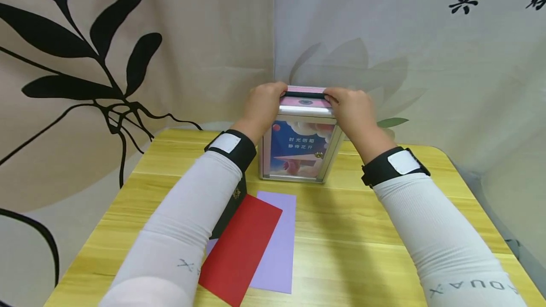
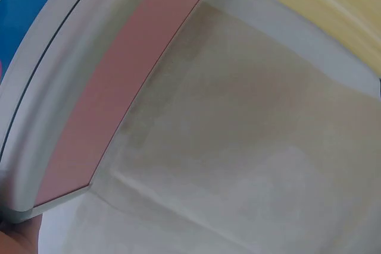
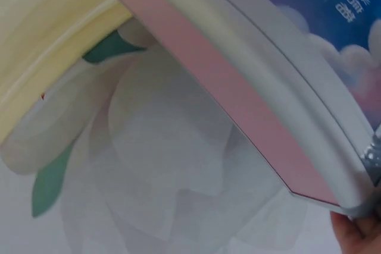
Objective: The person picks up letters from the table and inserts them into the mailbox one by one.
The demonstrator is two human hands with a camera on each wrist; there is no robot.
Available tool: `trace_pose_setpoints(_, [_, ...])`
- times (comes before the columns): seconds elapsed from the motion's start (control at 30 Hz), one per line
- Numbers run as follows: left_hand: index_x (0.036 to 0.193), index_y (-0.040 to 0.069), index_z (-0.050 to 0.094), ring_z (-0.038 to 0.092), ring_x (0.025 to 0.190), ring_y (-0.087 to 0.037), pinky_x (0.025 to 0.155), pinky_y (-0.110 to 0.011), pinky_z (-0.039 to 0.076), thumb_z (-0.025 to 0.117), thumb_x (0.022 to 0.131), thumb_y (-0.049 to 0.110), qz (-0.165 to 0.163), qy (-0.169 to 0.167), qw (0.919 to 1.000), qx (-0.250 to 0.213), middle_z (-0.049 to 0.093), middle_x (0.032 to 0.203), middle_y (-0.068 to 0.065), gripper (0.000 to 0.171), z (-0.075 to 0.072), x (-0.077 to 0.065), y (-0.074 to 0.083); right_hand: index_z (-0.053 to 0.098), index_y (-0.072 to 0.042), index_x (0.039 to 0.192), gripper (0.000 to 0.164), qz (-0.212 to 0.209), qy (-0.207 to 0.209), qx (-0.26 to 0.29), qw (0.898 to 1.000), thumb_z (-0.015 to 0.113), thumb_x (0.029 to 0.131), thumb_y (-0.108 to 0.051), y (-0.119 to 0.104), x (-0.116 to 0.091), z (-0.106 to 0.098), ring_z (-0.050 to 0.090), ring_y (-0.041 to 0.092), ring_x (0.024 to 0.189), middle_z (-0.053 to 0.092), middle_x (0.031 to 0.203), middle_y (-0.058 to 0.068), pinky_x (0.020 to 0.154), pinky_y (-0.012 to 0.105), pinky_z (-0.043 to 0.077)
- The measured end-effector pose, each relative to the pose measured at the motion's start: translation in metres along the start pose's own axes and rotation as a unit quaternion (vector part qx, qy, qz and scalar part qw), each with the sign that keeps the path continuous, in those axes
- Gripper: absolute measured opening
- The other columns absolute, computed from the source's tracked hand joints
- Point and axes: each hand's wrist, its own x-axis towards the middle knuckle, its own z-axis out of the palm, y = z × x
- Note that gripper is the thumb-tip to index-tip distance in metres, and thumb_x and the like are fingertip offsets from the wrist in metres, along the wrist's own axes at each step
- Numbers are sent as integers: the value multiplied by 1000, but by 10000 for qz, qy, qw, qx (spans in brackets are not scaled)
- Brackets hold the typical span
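An upright box [image 1: 300,150] with a silver metal frame, a blue-and-pink printed front and a small lock stands on the table. Across its pink top [image 1: 304,103] runs a thin dark strip [image 1: 304,94]; I cannot tell whether it is the edge of a dark envelope in a slot. My left hand [image 1: 265,103] pinches at the strip's left end. At its right end my right hand [image 1: 350,108] pinches likewise, thumbs toward each other. In the wrist views, fingers of the left hand [image 2: 21,236] and right hand [image 3: 357,233] show by the box's top corners.
A red envelope-like sheet [image 1: 243,250] overlaps a lilac sheet [image 1: 281,231] nearer the front. Beside them a dark green piece [image 1: 228,212] with a gold emblem is partly hidden by the left sleeve. Patterned cloth [image 1: 213,37] hangs behind the table [image 1: 362,240].
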Motion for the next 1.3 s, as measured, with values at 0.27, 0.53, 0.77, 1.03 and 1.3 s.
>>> trace_pose_setpoints(0.27, [110, 7, 69, 65, 97, -25, 87, -37, 51, 53, 97, 3, 26, -267, 9985, 472, 70, 108, -9, 21, -4, 1, 5, 67, -13, 121, 26, 285, -829, -570, 9945, 51, 101, -17, -8, 2, -11, 63, 37, 90, 69, 109, 15, 77, 51, 50])
trace_pose_setpoints(0.53, [103, 7, 70, 65, 97, -26, 86, -39, 51, 53, 96, 1, 14, -148, 9983, 556, 71, 106, -10, 19, -5, 1, 6, 63, -13, 128, 30, 478, -1014, -586, 9920, 50, 101, -17, -9, 1, -12, 61, 37, 96, 67, 115, 17, 80, 50, 49])
trace_pose_setpoints(0.77, [105, 2, 67, 61, 105, -26, 93, -35, 46, 54, 98, 8, -310, 405, 9984, -260, 68, 112, -11, 16, -13, -11, -7, 67, -13, 120, 25, 142, -441, -371, 9982, 52, 100, -14, -8, -15, -15, 64, 38, 92, 69, 110, 16, 78, 51, 50])
trace_pose_setpoints(1.03, [112, -2, 63, 58, 103, -30, 89, -40, 48, 64, 94, 20, -1284, 824, 9853, -775, 64, 109, -15, 27, -27, -67, -46, 69, -7, 117, 26, -907, 947, -163, 9912, 65, 92, -11, -3, -70, -20, 66, 33, 103, 68, 115, 13, 72, 50, 55])
trace_pose_setpoints(1.3, [110, -6, 58, 58, 86, -30, 73, -42, 50, 77, 83, 29, -2192, -515, 9725, -603, 61, 101, -19, 48, 4, -156, -67, 72, -1, 107, 31, -1365, 1167, 114, 9837, 79, 77, -4, -5, -129, -4, 70, 33, 88, 72, 101, 16, 63, 45, 56])
